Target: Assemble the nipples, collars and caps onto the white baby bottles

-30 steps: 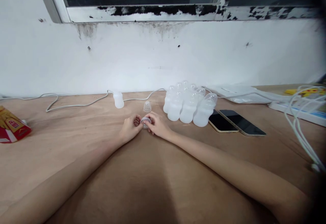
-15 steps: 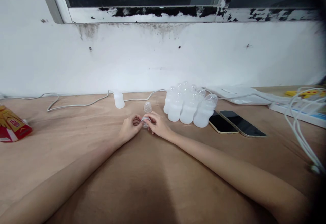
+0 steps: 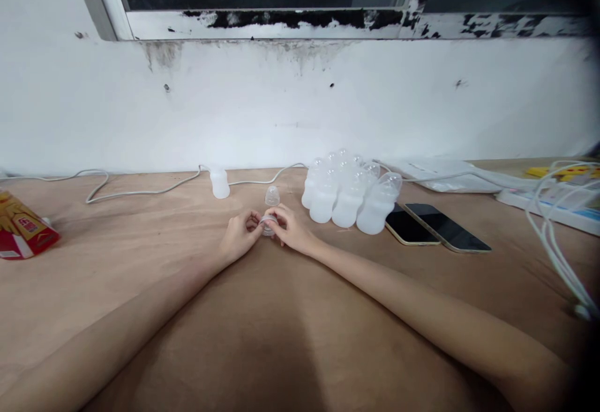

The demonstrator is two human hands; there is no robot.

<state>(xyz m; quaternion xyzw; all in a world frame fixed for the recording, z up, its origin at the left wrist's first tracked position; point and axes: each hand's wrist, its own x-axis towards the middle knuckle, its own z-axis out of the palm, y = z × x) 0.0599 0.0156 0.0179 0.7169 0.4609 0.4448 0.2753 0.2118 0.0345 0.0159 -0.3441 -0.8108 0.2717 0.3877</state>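
Observation:
My left hand and my right hand meet at the middle of the wooden table. Both pinch a small clear ring-shaped cap piece between their fingertips. Just behind it stands a small clear dome cap. A single white bottle body stands farther back on the left. A cluster of several white capped bottles stands to the right of my right hand.
Two phones lie face up right of the bottles. A white cable runs along the wall. White cables and a power strip lie at the far right. A red and yellow pack lies at the left edge.

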